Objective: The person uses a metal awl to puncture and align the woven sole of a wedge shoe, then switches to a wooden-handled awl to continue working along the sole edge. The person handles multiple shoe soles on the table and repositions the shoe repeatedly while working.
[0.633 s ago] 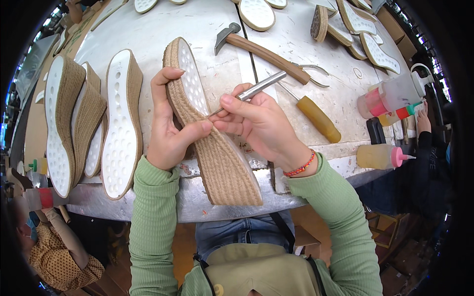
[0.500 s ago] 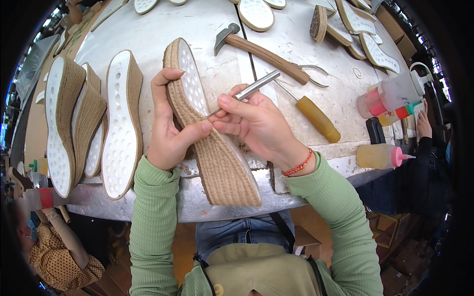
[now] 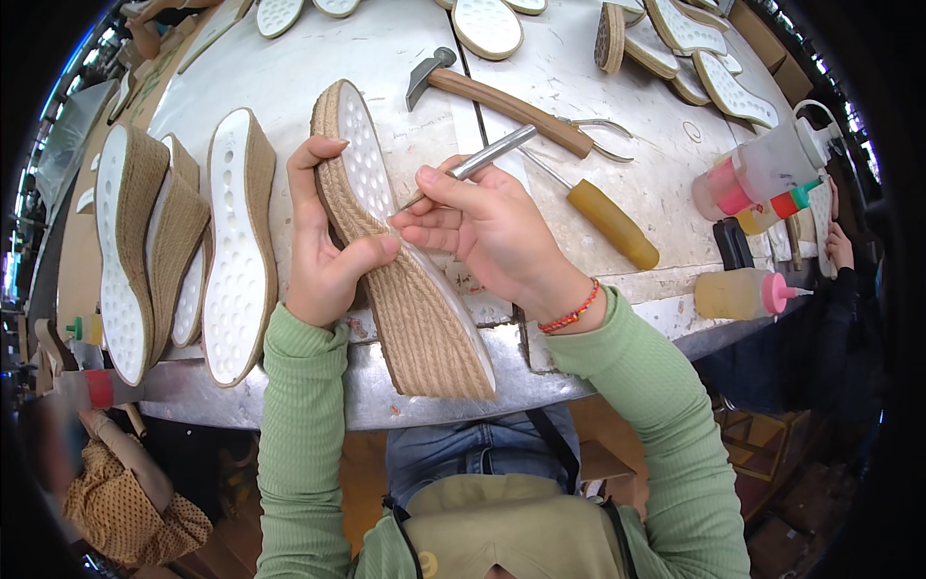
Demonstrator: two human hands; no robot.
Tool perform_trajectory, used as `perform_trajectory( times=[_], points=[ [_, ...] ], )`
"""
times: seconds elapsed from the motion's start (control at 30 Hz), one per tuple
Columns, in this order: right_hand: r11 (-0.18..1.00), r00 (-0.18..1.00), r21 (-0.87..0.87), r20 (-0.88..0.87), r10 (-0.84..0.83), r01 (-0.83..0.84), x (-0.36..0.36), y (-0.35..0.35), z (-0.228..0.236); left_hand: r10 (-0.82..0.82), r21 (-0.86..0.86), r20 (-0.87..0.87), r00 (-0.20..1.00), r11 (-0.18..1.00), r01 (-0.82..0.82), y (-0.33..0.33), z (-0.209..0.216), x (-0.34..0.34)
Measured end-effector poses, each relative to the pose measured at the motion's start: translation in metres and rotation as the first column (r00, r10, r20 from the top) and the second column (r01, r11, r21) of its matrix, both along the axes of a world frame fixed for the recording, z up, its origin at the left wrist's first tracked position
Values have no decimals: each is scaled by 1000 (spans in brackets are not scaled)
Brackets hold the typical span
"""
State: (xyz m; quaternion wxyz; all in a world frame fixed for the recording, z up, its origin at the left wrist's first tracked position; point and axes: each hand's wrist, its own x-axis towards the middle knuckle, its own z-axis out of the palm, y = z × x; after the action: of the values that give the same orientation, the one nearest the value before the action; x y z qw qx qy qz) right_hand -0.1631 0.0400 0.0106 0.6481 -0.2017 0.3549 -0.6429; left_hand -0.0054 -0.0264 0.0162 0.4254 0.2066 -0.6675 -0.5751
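My left hand (image 3: pixel 328 236) grips a wedge shoe sole (image 3: pixel 424 318) wrapped in braided jute, its thumb pressed on the jute side and its fingers around the far edge. The white top of the sole, dotted with round hollows, faces right. My right hand (image 3: pixel 487 232) is closed around a slim silver metal tool (image 3: pixel 494 152), held like a pen. Its thin tip points down-left and meets the sole at the seam between the white top and the jute. The fingertips beside it partly hide that spot.
On the left stand several more jute wedge soles (image 3: pixel 230 318). Beyond my hands lie a hammer (image 3: pixel 511 108), pliers (image 3: pixel 608 140) and an awl with a yellow handle (image 3: pixel 612 224). Squeeze bottles (image 3: pixel 733 293) stand at the right. More soles (image 3: pixel 487 27) lie at the back.
The whole view has shifted slightly. Both hands keep their hold on the sole and the metal tool; the tool's tip sits a little farther up the seam.
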Motion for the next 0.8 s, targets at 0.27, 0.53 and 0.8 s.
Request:
perform_trajectory(
  times=[0.27, 0.53, 0.8],
  points=[
    [1000, 1000, -19, -3, 6, -6, 3, 4, -1, 26, -54, 35, 999, 998, -24, 0, -1, -1],
    [986, 994, -145, -56, -96, 87, 7, 4, -2, -8, 131, -35, 999, 991, 12, 0, -1, -1],
    [994, 998, -95, -15, -53, 51, 4, 6, -4, 25, 48, 18, 1000, 998, -26, 0, 1, -2]
  ],
)
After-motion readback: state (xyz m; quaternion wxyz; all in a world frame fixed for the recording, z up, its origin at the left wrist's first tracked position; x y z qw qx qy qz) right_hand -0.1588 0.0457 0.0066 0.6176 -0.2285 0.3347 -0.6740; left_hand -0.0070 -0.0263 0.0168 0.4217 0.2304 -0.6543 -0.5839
